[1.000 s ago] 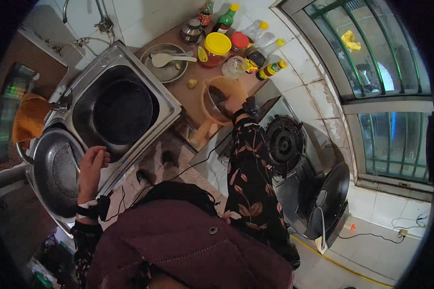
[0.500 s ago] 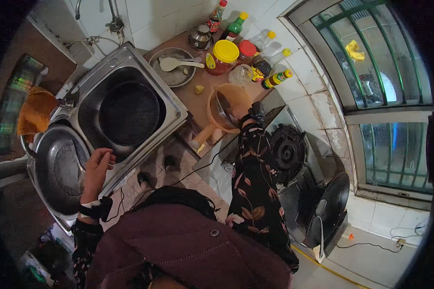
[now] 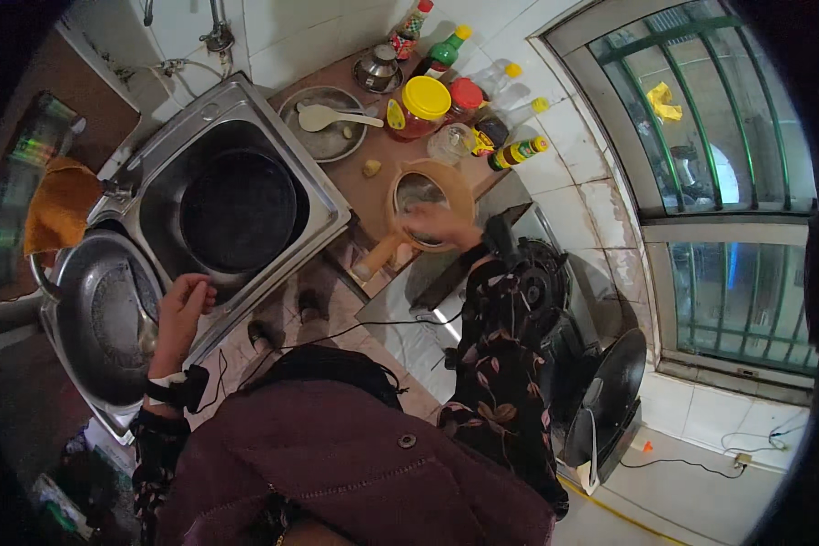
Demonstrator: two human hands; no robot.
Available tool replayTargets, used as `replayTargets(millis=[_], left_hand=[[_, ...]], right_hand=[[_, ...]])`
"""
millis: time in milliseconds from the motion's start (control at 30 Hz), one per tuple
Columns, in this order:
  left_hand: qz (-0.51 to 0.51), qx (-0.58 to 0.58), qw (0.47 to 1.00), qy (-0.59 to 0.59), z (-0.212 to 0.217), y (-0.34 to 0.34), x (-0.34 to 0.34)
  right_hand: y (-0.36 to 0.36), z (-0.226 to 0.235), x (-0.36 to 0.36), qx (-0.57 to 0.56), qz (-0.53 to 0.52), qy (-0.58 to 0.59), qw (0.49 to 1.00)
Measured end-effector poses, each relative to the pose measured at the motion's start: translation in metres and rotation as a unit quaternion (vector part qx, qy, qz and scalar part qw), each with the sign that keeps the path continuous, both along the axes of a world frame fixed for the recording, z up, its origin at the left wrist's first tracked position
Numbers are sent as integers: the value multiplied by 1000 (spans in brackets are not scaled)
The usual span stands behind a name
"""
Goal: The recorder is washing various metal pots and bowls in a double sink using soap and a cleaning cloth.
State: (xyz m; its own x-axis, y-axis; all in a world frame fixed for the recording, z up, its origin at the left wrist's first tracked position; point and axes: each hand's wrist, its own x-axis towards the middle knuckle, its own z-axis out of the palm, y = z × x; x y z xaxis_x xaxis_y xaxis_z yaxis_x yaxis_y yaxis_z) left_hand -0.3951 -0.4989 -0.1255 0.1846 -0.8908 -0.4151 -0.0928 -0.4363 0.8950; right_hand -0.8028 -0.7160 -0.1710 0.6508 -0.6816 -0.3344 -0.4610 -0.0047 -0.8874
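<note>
Near the centre of the frame the right hand (image 3: pixel 432 226) reaches into an orange strainer ladle (image 3: pixel 425 196) lying on the brown worktop (image 3: pixel 373 196); it is blurred, so I cannot tell whether the fingers grip anything. At lower left the left hand (image 3: pixel 184 308) rests with loosely curled fingers on the steel sink's front rim (image 3: pixel 273 282), beside a dark wok (image 3: pixel 100 314). A black pan (image 3: pixel 238 209) sits in the sink. Bottles and jars (image 3: pixel 464 100) crowd the top centre.

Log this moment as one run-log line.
left hand: resting on sink rim | right hand: inside tan handled bowl | dark pan: in sink
</note>
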Motion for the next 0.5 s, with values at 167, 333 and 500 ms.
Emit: replayTargets(millis=[167,333,500], left_hand=[[-3,-11,1000,25,2,-4,0],[-13,-25,999,40,3,-6,2],[-12,-25,999,38,-5,1,9]], right_hand=[[19,8,9,-171,81,296,936],[24,6,5,-242,94,259,930],[31,19,16,-208,23,273,939]])
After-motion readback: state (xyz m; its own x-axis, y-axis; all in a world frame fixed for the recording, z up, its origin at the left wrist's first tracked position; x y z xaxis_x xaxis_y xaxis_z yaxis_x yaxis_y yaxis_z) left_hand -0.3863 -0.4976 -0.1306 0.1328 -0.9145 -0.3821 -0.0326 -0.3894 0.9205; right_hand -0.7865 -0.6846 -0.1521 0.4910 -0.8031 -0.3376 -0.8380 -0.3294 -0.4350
